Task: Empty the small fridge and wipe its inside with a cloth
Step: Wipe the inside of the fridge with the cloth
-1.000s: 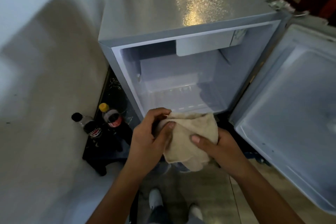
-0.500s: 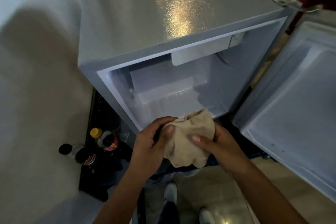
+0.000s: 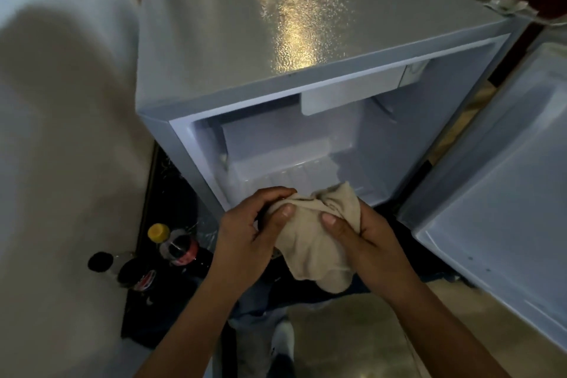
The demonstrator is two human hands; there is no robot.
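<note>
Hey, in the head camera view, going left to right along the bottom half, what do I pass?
Black-capped bottle → yellow-capped cola bottle → left hand → beige cloth → right hand → open fridge door.

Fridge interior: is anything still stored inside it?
No: the fridge cavity shows only bare white walls and floor, while the bottles stand on the floor outside, to its left.
</note>
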